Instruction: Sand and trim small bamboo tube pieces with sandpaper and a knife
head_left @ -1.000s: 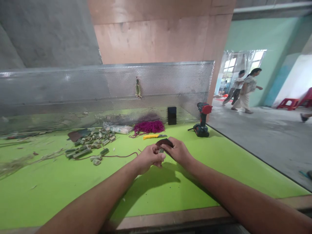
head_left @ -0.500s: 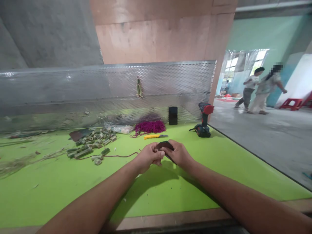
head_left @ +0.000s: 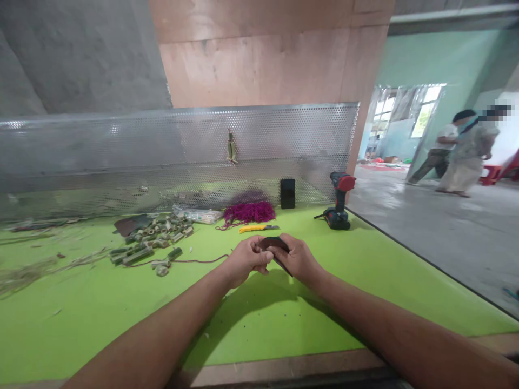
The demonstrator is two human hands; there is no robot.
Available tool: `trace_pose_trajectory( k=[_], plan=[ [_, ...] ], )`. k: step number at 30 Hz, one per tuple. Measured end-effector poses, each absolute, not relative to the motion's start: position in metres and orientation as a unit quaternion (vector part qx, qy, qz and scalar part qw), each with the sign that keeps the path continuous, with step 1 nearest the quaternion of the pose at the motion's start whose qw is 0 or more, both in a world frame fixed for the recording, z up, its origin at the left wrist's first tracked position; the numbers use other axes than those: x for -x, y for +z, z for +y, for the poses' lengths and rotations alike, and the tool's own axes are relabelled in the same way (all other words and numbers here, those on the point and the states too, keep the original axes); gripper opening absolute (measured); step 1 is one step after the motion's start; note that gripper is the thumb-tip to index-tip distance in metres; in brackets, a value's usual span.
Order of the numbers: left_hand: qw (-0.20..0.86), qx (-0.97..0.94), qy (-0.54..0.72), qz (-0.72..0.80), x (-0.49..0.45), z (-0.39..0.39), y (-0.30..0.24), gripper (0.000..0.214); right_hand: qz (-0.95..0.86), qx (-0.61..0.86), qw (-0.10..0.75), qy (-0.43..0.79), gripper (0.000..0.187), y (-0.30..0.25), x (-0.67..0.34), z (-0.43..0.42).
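Both my hands meet above the middle of the green table [head_left: 101,308]. My right hand [head_left: 298,258] is closed on a dark brown sheet, likely sandpaper [head_left: 277,243], folded over my fingers. My left hand [head_left: 247,260] is pinched shut against that sheet, holding something small that is hidden now. A pile of short green bamboo pieces [head_left: 156,237] lies to the left of my hands, with a thin dark red cord [head_left: 194,261] trailing from it.
A yellow utility knife [head_left: 255,228], a heap of magenta cord [head_left: 248,212], a black phone [head_left: 287,193] and a red cordless drill [head_left: 338,204] sit by the perforated metal screen [head_left: 178,151]. Bamboo scraps litter the far left. Two people walk on the concrete floor at right.
My hands have stayed together, shifting slightly against each other; a small green piece seen between them a second ago is now hidden. The two people have walked further right.
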State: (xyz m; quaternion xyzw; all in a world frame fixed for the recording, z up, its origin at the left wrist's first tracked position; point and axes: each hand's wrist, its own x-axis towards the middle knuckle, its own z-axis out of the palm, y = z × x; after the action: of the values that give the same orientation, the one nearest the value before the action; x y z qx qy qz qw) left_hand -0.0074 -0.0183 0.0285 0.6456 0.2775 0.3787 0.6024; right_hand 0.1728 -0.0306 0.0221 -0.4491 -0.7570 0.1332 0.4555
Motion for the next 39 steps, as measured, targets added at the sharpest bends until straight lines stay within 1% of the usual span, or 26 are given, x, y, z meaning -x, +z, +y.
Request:
trace_pose_trajectory(
  k=[5,7,11,15,19,21,23,26,30,34,39],
  plan=[
    [0.606,-0.658,0.350,0.279,0.0083,-0.0192,0.0293,0.058,-0.752,0.465,0.454,0.111,0.029,0.0226,-0.1746,-0.0284],
    [0.600,-0.657,0.357,0.285,0.0085,-0.0196,0.0294,0.058,-0.752,0.470,0.451,0.100,0.030,0.0227,-0.1748,-0.0289],
    [0.598,-0.658,0.358,0.283,0.0091,-0.0190,0.0278,0.053,-0.762,0.457,0.444,0.117,0.028,0.0233,-0.1742,-0.0304],
    [0.597,-0.668,0.342,0.283,0.0101,-0.0184,0.0268,0.055,-0.751,0.471,0.451,0.103,0.028,0.0245,-0.1737,-0.0308],
    [0.596,-0.664,0.348,0.288,0.0111,-0.0191,0.0273,0.052,-0.765,0.448,0.442,0.137,0.028,0.0243,-0.1742,-0.0298],
    [0.603,-0.666,0.331,0.288,0.0110,-0.0196,0.0274,0.053,-0.759,0.453,0.450,0.124,0.028,0.0239,-0.1750,-0.0292],
    [0.598,-0.668,0.339,0.286,0.0104,-0.0198,0.0276,0.055,-0.755,0.458,0.455,0.112,0.028,0.0234,-0.1755,-0.0291],
    [0.587,-0.659,0.369,0.292,0.0092,-0.0198,0.0279,0.054,-0.765,0.446,0.444,0.136,0.028,0.0232,-0.1753,-0.0296],
    [0.608,-0.651,0.351,0.290,0.0078,-0.0205,0.0278,0.055,-0.759,0.452,0.451,0.130,0.026,0.0246,-0.1746,-0.0298],
    [0.599,-0.642,0.379,0.291,0.0075,-0.0209,0.0286,0.055,-0.763,0.444,0.449,0.139,0.026,0.0246,-0.1741,-0.0294],
    [0.615,-0.643,0.365,0.274,0.0069,-0.0205,0.0287,0.053,-0.754,0.438,0.469,0.138,0.024,0.0223,-0.1736,-0.0291]
  ],
)
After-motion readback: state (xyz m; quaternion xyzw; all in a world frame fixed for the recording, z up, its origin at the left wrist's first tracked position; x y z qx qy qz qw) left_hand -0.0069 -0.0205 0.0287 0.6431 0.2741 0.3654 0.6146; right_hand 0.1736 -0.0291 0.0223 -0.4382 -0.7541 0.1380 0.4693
